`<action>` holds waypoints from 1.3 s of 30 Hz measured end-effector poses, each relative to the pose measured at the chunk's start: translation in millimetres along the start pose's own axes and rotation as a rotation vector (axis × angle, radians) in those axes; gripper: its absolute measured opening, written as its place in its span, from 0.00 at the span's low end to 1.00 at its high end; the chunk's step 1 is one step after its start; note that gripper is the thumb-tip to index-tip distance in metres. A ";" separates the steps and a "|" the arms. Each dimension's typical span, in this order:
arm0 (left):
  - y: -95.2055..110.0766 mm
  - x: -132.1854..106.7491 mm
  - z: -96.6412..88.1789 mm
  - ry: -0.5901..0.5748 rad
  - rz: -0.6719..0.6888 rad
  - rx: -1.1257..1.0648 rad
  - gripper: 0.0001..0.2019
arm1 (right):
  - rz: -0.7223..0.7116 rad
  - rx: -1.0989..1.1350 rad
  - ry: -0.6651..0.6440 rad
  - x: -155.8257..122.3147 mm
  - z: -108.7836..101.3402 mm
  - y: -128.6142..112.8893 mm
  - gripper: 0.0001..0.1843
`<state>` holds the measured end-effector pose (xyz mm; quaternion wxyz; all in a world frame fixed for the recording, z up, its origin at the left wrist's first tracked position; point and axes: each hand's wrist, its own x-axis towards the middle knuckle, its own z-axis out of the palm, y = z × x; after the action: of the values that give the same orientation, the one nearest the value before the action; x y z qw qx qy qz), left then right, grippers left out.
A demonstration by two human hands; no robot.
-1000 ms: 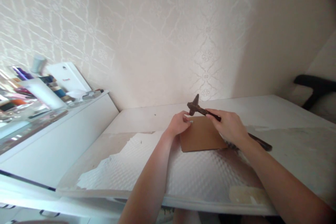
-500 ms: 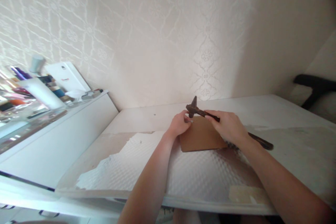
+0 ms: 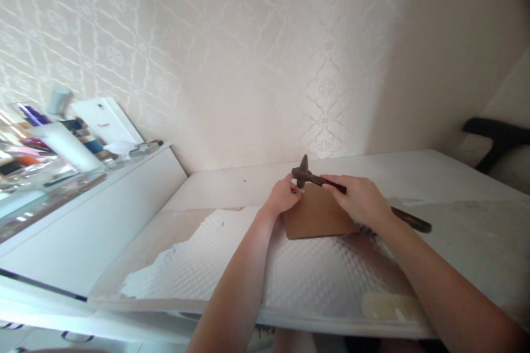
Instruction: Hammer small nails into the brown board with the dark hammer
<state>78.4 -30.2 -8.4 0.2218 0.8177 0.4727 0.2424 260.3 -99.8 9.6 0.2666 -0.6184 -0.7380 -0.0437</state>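
Note:
My right hand [image 3: 359, 196] is wrapped round the dark handle of a hammer [image 3: 303, 172], close behind its head. The handle's rear end sticks out past my wrist to the right. A brown board [image 3: 318, 215], like cardboard or thin wood, lies under both hands. My left hand [image 3: 285, 194] is closed at the board's far left corner, its fingertips pinched by a tiny shiny thing too small to make out. The hammer head hangs just above those fingertips; whether it touches anything is hidden.
Beneath the board, white quilted-textured sheeting [image 3: 182, 265] covers part of the white table [image 3: 232, 176]. A white cabinet [image 3: 95, 220] at left bears a pen holder [image 3: 68, 146], a white box [image 3: 105, 121] and clutter. The patterned wall stands behind; a black chair part [image 3: 492, 129] is at right.
The hammer head has dropped very slightly and shifted a little left, toward my left fingertips. My left hand and the board stay in place.

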 end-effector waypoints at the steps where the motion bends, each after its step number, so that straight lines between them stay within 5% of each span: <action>1: -0.1 0.0 0.1 -0.005 0.007 -0.009 0.17 | 0.006 0.007 0.008 0.1 0.0 0.1 0.18; 39: -1.2 -0.1 0.2 -0.005 0.019 -0.039 0.16 | 0.002 0.000 0.011 -1.2 0.7 0.4 0.18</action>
<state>77.7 -29.8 -9.3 0.2365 0.8182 0.4598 0.2515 260.6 -100.5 8.4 0.2705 -0.6191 -0.7358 -0.0468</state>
